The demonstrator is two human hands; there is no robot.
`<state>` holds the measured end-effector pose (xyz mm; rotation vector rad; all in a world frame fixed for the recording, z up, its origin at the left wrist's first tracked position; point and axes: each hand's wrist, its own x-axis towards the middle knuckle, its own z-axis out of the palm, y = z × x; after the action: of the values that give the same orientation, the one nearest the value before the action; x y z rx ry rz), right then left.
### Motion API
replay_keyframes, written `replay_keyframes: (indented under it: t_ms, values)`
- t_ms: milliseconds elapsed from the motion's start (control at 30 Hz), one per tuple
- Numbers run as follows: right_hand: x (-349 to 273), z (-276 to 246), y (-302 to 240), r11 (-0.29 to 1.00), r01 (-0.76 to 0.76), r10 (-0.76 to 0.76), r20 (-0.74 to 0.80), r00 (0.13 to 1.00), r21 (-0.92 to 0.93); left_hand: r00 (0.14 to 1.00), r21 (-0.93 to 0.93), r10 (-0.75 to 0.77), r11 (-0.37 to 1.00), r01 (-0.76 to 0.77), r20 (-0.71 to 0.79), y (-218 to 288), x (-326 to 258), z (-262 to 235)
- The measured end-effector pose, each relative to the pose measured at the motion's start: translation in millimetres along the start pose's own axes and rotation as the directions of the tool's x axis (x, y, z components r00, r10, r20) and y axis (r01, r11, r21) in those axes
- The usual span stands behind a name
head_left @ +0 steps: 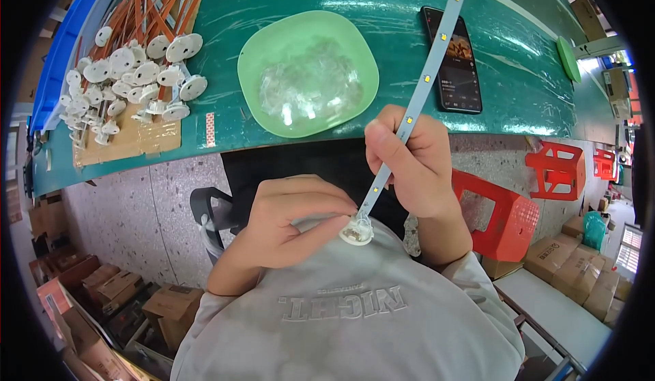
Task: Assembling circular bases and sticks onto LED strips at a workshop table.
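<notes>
My right hand (417, 166) is closed round a narrow LED strip (426, 79), a pale rigid bar with small yellow LEDs along it. The strip slants from my lap up across the table's edge and out of the top of the view. At its lower end, close to my shirt, is a white round cap (356, 233) with a small clear plastic piece (363, 221) beside it. My left hand (290, 218) pinches this end between thumb and fingers. Exactly how the clear piece sits on the strip is too small to tell.
A light green bowl (249, 101) of clear plastic pieces stands on the green table (218, 46). To its left, several strips with white round caps (123, 60) lie piled on cardboard (157, 134). A phone (460, 74) lies right, behind the strip. Red stools (501, 217) stand below right.
</notes>
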<state>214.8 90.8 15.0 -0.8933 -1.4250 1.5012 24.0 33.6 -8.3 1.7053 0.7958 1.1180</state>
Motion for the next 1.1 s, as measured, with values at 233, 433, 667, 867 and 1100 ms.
replay_keyframes:
  t_ms: [233, 433, 667, 867, 1100]
  values:
    - [-9.0, 4.5, 0.6, 0.992, 0.057, -0.049, 0.072, 0.996, -0.117, 0.999, 0.035, -0.027, 0.999, 0.026, 0.026, 7.4, -5.7, 8.5]
    - [-12.2, 7.0, 0.9, 0.943, 0.117, -0.085, 0.116, 0.99, -0.311, 1.0, 0.186, 0.023, 0.982, -0.023, 0.0, 7.0, -7.6, 18.6]
    - [-16.8, 2.8, 3.7, 0.935, 0.123, -0.109, 0.06, 0.992, -0.333, 0.998, 0.19, 0.013, 0.982, 0.0, -0.068, 3.9, -12.5, 20.1]
    - [-20.2, 0.8, 5.5, 0.976, 0.079, -0.088, -0.032, 0.996, -0.203, 0.983, 0.091, -0.048, 0.994, 0.065, -0.179, 3.6, -19.6, 7.8]
    - [-21.6, -3.3, 10.3, 0.985, 0.112, -0.12, -0.051, 0.991, -0.135, 0.945, -0.121, 0.094, 0.983, -0.138, -0.313, 10.4, -31.9, -13.4]
